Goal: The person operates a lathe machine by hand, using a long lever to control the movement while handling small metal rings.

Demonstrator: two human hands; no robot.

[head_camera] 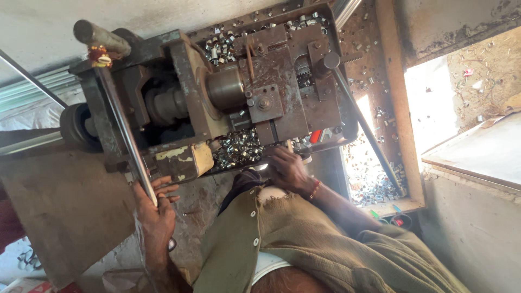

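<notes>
My left hand (156, 214) is closed around a long shiny steel rod (126, 135) that runs up along the left side of a rusty brown machine (271, 92). My right hand (287, 171), with a red and gold bangle on the wrist, rests at the machine's lower edge. Its fingers are curled on a small shiny metal piece (262, 167). Just left of this hand, a heap of small metal rings (239, 149) lies on the machine's tray. My olive shirt (304, 244) fills the bottom of the view.
More metal rings lie scattered on top of the machine (222, 43) and in a wooden tray (374, 187) at the right. A dark lever bar (361, 122) slants across that tray. A black wheel (76, 127) sits at the machine's left, above a rusty plate (59, 211).
</notes>
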